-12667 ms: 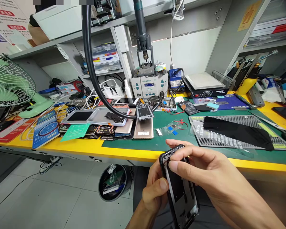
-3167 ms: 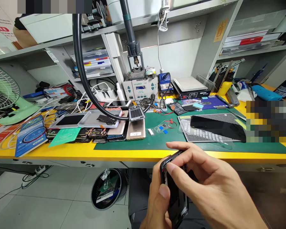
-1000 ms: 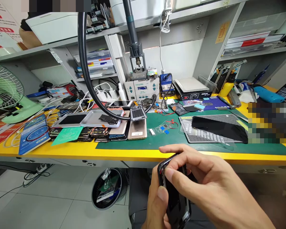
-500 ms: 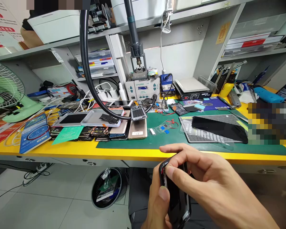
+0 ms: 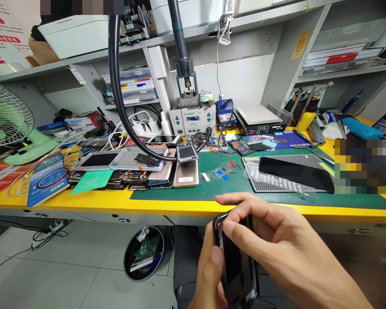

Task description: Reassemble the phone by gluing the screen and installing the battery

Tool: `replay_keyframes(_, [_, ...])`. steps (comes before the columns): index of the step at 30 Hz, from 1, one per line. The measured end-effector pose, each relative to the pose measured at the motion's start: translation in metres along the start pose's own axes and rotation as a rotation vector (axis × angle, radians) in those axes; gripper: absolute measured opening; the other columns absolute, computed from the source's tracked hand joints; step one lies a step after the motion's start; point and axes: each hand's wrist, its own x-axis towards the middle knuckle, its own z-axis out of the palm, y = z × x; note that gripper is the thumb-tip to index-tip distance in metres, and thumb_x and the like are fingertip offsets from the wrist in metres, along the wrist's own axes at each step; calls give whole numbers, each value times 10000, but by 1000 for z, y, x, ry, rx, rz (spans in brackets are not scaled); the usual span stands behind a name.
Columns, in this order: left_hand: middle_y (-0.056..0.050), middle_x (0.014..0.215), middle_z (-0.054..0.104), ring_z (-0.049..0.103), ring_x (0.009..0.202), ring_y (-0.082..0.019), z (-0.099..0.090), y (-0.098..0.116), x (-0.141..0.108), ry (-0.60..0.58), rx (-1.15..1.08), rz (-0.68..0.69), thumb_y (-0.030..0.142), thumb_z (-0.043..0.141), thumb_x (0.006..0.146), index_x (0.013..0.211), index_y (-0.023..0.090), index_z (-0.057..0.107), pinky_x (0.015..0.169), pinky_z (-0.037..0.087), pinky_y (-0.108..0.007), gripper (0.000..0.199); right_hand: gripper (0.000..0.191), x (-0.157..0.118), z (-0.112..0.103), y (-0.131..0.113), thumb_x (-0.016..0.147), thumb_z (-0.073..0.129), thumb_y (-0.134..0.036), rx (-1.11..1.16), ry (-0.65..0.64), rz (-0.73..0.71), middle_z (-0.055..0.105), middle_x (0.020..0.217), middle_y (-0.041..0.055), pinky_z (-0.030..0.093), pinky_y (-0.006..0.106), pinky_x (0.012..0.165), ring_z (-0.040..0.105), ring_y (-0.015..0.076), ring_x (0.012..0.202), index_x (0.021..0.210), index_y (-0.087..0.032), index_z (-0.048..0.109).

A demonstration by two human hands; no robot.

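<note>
A dark phone body [image 5: 236, 262], tilted upward, is held over my lap in front of the bench edge. Its inner side seems to face me, with a small red spot near the top left corner. Along the left edge, my left hand [image 5: 209, 272] wraps round it with the thumb pressed on the rim. My right hand [image 5: 270, 234] pinches the upper part, thumb on the inner face near the top and fingers behind. Whether a small part sits under the right thumb is hidden.
A black glass screen panel [image 5: 297, 174] lies on a perforated pad [image 5: 270, 186] on the green mat [image 5: 212, 195]. Stacked phones [image 5: 185, 174] stand left of the mat. Behind are a hot-air station [image 5: 193, 122] and a hot plate [image 5: 260, 120]. A bin [image 5: 144, 253] stands on the floor.
The left thumb has slid slightly up and left along the phone's rim. The phone has shifted a little to the left at its top; the right hand keeps its pinch.
</note>
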Motion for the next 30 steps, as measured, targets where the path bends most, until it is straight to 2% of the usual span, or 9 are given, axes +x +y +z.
replay_keyframes(2, [-28,1331,730,456,1462,-353,6,3,2,42,-88,-63,401,802,828,1187,297,782,1246,324,-473,374,223,2,-3,1,879,717,-410,-14,-4,-10,713,1254,44,485,372,1020,654,268,1207,733,-242,714])
replay_keyframes(5, [-89,1144,802,635,1273,-410,16,12,7,-66,-113,-149,461,820,797,1163,249,797,1177,402,-561,424,252,4,-7,0,913,699,-403,-34,-10,-9,740,1183,40,550,345,964,710,247,1094,734,-225,704])
replay_keyframes(10, [-135,1058,811,684,1199,-402,15,30,11,-227,7,-378,509,672,911,1170,157,792,1145,432,-568,453,234,4,-10,-1,926,697,-375,-6,-9,15,756,1092,57,606,278,746,726,237,996,766,-204,705])
replay_keyframes(13, [-148,1046,810,695,1179,-406,8,35,13,-272,54,-425,504,606,950,1166,126,787,1140,434,-583,472,204,4,-11,3,922,704,-345,29,-10,33,760,1030,37,535,184,523,688,130,704,785,-194,704])
replay_keyframes(15, [-126,1032,817,699,1180,-386,6,35,15,-229,41,-407,439,601,966,1130,147,803,1155,424,-566,391,209,3,-11,5,921,705,-355,66,-25,59,757,1005,29,433,155,376,555,52,484,802,-184,699])
replay_keyframes(18, [-101,1039,821,692,1200,-366,5,34,18,-187,33,-362,363,625,962,1114,167,810,1178,405,-540,309,233,4,-12,8,929,693,-396,121,-47,108,751,1066,34,358,155,294,432,7,372,827,-187,690])
replay_keyframes(22, [-113,1154,796,640,1276,-384,2,34,20,-265,39,-378,407,598,975,1237,172,757,1179,396,-561,387,205,5,-12,11,921,698,-369,92,-4,47,751,1125,56,439,169,356,576,62,482,806,-198,698])
replay_keyframes(25, [-132,1197,778,624,1293,-396,-1,34,21,-314,52,-415,451,574,981,1336,171,693,1161,412,-574,469,172,5,-11,12,899,715,-327,14,60,-70,761,1055,75,618,267,609,736,204,791,771,-210,715])
replay_keyframes(30, [-142,1159,787,641,1267,-409,3,35,21,-364,63,-456,527,579,956,1330,180,698,1124,448,-578,524,161,5,-11,12,890,711,-299,-70,99,-140,765,1048,70,622,376,884,746,257,963,747,-226,702])
